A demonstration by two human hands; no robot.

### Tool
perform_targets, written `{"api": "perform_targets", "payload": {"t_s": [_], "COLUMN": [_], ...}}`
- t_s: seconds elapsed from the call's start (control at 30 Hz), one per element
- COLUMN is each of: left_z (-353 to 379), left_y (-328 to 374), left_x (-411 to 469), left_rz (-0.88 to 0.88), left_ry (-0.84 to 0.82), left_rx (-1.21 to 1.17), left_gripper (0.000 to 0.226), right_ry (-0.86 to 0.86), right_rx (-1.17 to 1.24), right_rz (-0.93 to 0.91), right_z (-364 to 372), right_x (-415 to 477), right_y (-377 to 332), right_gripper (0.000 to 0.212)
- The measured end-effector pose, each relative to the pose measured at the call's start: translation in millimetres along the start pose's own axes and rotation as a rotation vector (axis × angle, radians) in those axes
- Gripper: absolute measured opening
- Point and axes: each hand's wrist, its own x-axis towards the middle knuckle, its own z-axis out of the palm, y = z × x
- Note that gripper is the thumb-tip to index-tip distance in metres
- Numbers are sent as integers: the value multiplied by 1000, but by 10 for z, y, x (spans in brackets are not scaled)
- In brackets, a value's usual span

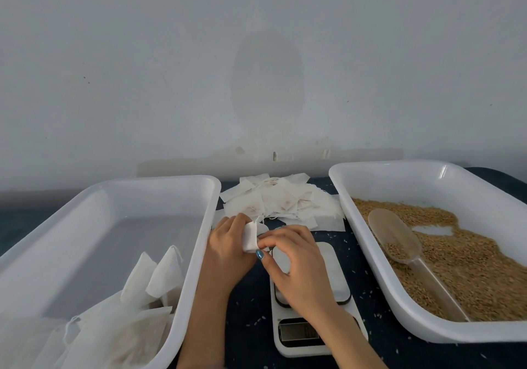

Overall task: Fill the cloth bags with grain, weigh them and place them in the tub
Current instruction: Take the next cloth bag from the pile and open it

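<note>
Both hands pinched one small bag (251,237): the left hand (228,246) curled round its far side, and the right hand (296,257) nipped its near edge between thumb and fingertips. The bag was held over the far end of the scale (333,263), beside the tub (205,226). Whether it held grain could not be told. A slack mouth or a loose pinch might have spilled grain onto the scale and skewed the reading.

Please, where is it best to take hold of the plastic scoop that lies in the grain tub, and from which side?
Probably the clear handle of the scoop, from above and from the near side. It is long and slim, lies bare on the grain and points toward the person, while the bowl faces up with some grain inside. The right hand is nearer.
</note>
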Motion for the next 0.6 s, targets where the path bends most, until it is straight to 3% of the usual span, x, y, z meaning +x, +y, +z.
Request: {"api": "perform_targets", "payload": {"t_s": [0.6], "left_z": [15], "left_y": [-22], "left_x": [-31], "left_rz": [-57], "left_ry": [-18], "left_rx": [31], "left_gripper": [33], "right_ry": [-94], "right_rx": [-26], "right_rz": [29], "right_z": [-124], "right_x": [58], "right_y": [-128], "right_gripper": [17]}}
